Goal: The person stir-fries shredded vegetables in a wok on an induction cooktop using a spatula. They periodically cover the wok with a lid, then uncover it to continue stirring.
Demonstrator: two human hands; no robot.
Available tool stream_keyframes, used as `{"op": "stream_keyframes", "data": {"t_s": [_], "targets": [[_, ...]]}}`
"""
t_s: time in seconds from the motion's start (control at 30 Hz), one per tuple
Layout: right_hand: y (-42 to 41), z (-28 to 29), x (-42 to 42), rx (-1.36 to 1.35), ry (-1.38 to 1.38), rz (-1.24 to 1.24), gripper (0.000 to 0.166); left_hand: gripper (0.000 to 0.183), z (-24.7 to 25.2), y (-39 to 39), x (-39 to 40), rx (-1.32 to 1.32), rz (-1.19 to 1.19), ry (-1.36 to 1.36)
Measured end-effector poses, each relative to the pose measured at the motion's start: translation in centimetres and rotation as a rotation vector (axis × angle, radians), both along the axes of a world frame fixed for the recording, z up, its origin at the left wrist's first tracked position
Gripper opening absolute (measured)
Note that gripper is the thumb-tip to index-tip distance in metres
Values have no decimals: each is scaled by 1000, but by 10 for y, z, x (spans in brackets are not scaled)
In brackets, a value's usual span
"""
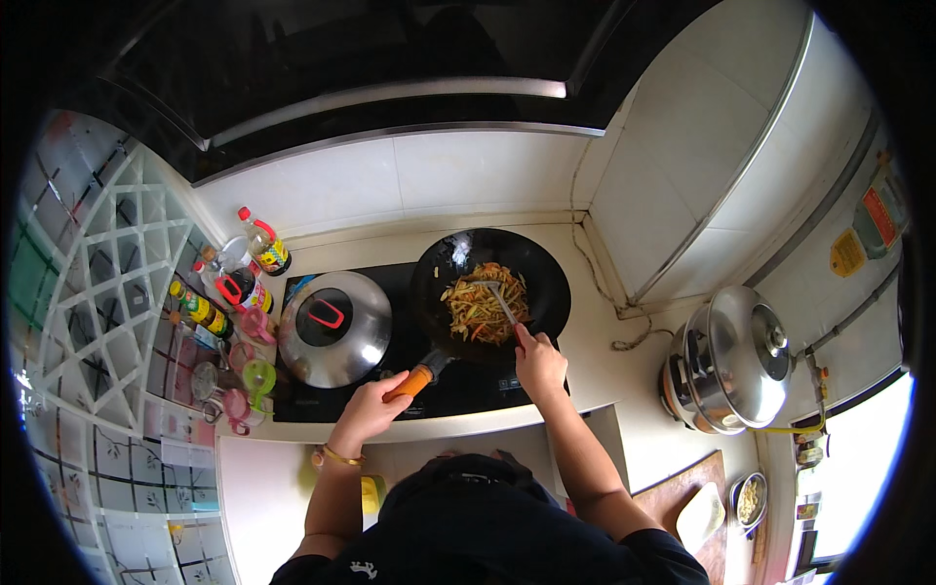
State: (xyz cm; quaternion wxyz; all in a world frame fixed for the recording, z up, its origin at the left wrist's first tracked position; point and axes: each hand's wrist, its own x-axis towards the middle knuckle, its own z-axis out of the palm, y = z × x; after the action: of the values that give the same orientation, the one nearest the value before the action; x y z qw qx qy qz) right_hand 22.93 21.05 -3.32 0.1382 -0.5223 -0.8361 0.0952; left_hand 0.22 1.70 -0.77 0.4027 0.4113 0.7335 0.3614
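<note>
A black wok [541, 270] sits on the right side of the black cooktop [314, 406]. Shredded food in pale yellow, green and orange strips [475, 314] is heaped in it. My left hand [369, 406] grips the wok's wooden handle [413, 382], which points toward my body. In my right hand [541, 363] is the red handle of a metal spatula [504, 306], its blade resting among the strips. One small pale piece of food [436, 271] clings to the wok's left wall.
A domed steel lid [365, 311] with a red-rimmed knob covers the left burner. Bottles [267, 248] and seasoning jars [259, 376] crowd the counter's left end. To the right stand a lidded steel pot [731, 358], a cutting board [673, 482] and a bowl of food [749, 501]. A range hood [409, 110] overhangs.
</note>
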Motion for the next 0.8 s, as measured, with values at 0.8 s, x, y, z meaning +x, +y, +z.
{"op": "stream_keyframes", "data": {"t_s": [0.8], "targets": [[-64, 43, 56, 23, 30, 174, 41, 48, 3, -3, -2, -45, -19, 109]]}}
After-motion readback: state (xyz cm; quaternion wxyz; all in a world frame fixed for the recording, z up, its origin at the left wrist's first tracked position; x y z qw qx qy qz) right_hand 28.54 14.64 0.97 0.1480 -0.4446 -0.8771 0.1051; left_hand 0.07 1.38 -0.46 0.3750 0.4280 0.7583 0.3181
